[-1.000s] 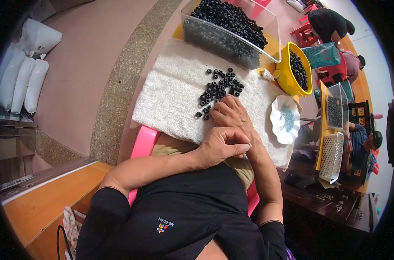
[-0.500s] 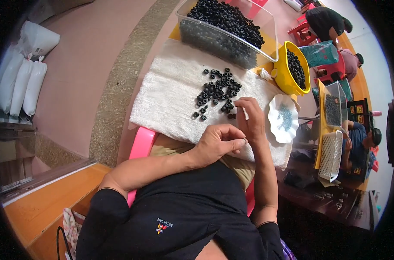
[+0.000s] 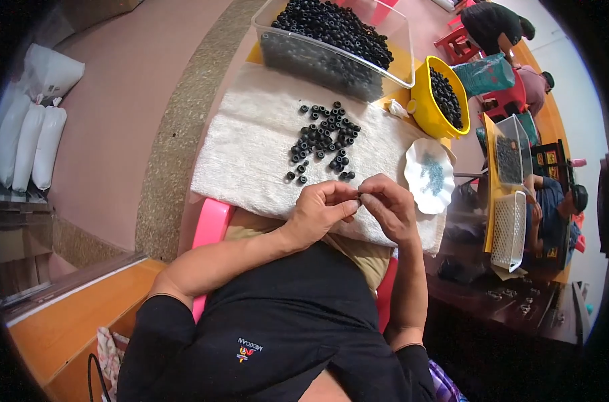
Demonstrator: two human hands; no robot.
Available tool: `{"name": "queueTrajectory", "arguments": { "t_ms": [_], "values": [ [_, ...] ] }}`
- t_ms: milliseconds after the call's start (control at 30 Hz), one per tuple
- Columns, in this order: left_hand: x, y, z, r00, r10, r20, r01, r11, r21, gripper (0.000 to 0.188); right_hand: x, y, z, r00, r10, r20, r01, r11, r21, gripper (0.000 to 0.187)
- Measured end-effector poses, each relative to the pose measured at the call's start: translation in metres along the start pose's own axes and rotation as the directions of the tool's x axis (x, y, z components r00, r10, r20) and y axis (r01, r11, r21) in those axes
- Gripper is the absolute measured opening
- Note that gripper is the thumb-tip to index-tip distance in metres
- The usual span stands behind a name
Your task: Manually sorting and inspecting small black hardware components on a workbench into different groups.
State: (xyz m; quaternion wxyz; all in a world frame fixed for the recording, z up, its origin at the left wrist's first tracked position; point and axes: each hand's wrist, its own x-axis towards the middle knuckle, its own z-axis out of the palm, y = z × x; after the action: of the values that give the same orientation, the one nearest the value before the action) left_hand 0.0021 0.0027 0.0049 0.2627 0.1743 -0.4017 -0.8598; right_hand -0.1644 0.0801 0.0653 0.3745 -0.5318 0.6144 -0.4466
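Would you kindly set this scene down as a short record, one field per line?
Left hand: thumb and fingers drawn into a pinch, close against the right hand's fingertips
Right hand: likewise pinching
Item between them: too small and hidden to identify
Work surface: white towel
On towel: loose black ring-shaped pieces; white scalloped dish of small bluish bits
Beyond towel: clear plastic bin and yellow basin, both holding similar black pieces

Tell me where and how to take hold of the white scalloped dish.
Probably best by the near rim of the white scalloped dish, coming from the person's side with the right hand, the nearer one: the wavy edge there is bare, and the small bluish pieces lie loose toward the middle, so keep it level.
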Motion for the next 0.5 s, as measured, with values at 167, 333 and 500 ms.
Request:
{"name": "queueTrajectory", "arguments": {
  "t_ms": [167, 333, 500],
  "values": [
    [0.001, 0.002, -0.001, 1.0, -0.022, -0.007, 0.022, 0.999, 0.036, 0.018, 0.001, 0.001, -0.007, 0.996, 0.067, 0.057, -0.075, 0.985, 0.155, 0.009],
    [0.003, 0.003, -0.003, 1.0, -0.008, -0.006, 0.009, 0.997, 0.07, 0.017, -0.001, 0.009, -0.009, 0.985, 0.165, 0.05, -0.172, 0.947, 0.272, 0.009],
    [0.003, 0.003, -0.003, 0.999, -0.052, -0.013, 0.053, 0.998, 0.044, 0.016, -0.001, 0.007, -0.013, 0.982, 0.161, 0.103, -0.185, 0.936, 0.3, 0.01]
  ]
}}
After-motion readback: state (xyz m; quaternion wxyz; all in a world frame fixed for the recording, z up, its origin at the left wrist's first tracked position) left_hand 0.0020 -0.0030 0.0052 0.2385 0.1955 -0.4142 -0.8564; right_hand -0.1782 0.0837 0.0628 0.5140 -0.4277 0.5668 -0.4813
